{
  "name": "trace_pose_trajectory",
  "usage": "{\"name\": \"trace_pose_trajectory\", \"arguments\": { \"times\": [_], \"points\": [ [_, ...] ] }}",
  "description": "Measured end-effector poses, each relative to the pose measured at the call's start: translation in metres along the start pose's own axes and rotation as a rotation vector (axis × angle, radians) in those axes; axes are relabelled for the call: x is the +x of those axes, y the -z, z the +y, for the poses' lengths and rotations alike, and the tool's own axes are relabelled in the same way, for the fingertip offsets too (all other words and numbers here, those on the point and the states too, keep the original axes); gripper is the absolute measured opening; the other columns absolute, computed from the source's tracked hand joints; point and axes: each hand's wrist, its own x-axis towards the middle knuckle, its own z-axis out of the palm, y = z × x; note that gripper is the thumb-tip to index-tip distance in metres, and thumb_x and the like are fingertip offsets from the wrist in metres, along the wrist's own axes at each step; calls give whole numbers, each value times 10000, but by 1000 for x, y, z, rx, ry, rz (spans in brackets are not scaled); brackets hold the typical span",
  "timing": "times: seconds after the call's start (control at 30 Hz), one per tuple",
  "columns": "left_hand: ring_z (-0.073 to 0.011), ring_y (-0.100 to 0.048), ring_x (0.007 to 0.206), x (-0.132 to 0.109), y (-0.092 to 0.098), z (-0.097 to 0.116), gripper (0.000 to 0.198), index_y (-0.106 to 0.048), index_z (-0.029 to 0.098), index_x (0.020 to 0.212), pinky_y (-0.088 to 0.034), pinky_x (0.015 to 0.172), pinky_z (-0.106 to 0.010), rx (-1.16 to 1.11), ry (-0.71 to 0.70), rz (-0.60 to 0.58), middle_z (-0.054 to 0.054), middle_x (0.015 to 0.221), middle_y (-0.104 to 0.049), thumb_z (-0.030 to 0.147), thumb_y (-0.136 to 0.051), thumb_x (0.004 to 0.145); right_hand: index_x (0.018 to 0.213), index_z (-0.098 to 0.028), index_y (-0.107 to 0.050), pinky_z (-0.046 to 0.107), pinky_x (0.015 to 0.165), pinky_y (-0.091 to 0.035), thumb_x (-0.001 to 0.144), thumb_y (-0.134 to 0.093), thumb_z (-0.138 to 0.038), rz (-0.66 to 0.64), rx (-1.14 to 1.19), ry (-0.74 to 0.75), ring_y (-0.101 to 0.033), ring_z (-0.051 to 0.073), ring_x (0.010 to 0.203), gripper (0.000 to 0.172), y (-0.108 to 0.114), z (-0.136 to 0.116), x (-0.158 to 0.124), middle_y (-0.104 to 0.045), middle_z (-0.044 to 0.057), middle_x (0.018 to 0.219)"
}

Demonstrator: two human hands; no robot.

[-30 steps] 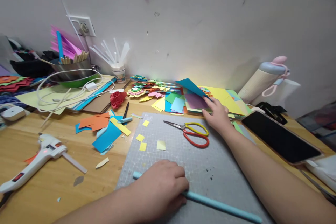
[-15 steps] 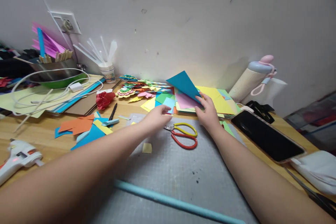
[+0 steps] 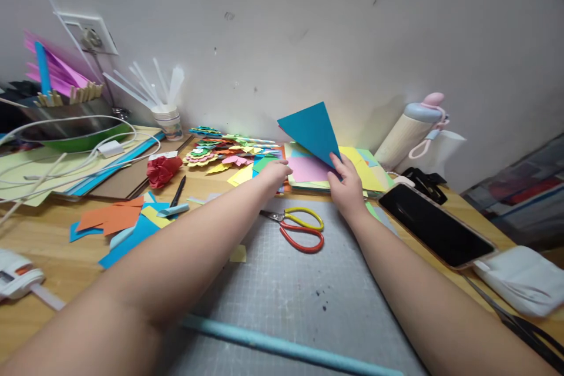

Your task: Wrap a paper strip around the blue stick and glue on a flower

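Note:
My right hand (image 3: 346, 183) pinches the lower corner of a blue paper sheet (image 3: 311, 130) and holds it lifted off a stack of coloured paper (image 3: 361, 165) by the wall. A pink sheet (image 3: 307, 168) lies bared beneath it. My left hand (image 3: 274, 173) reaches across to the left edge of that pink sheet, fingers curled down on the paper. Yellow and red scissors (image 3: 299, 227) lie on the grey cutting mat (image 3: 308, 294) just below both hands. A light blue paper tube (image 3: 282, 346) rests across the mat's near side.
A phone (image 3: 434, 225) lies right of the mat, with a bottle (image 3: 409, 132) and white cloth (image 3: 520, 279) nearby. Paper flowers (image 3: 211, 150), a red crumpled paper (image 3: 162, 169), orange and blue scraps (image 3: 118, 220), a cup of sticks (image 3: 168, 120), cables and a glue gun (image 3: 17, 279) fill the left.
My left hand left the blue tube and reached forward to the paper stack. My right hand has raised the blue sheet higher. The view shifted right.

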Motion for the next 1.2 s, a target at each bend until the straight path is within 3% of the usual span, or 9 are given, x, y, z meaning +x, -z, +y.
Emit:
{"name": "trace_pose_trajectory", "arguments": {
  "times": [0.3,0.57,0.83,1.07,1.2],
  "points": [
    [-225,-606,1015,12,-3,-2,352,-549,171,1216,-527,841,-436,103,-73,-18,-98,1217,-580,329,-575,902,1315,-158,-580,466,1123,-292,822,-468,-232,37,10,-35,-428,263,1324,511,2,-3,0,-510,121,1408],
    [-224,-608,1008,22,-8,3,352,-549,171,1215,-529,836,-432,201,-63,9,-97,1210,-583,330,-576,902,1316,-186,-573,435,1075,-357,838,-440,-228,-23,-83,26,-465,239,1286,497,3,-6,1,-538,107,1376],
    [-240,-601,1027,34,-11,11,341,-566,170,1194,-523,849,-436,242,-108,33,-87,1214,-584,339,-579,898,967,-253,-736,558,903,-376,747,-671,-403,-196,-310,35,-538,353,1144,275,3,-8,-5,-565,94,1347],
    [-224,-609,1006,35,-4,1,355,-548,167,1215,-529,835,-434,151,-85,51,-97,1207,-584,334,-574,903,1191,-257,-654,511,873,-425,756,-668,-463,-215,-361,-2,-528,338,1174,481,0,-2,-3,-564,118,1302],
    [-222,-611,1000,39,-3,0,349,-553,165,1207,-531,831,-431,130,-72,21,-96,1199,-588,333,-575,902,1207,-263,-647,501,877,-430,771,-655,-479,-213,-348,-4,-535,340,1161,487,-1,-2,-3,-584,117,1275]
  ]
}}
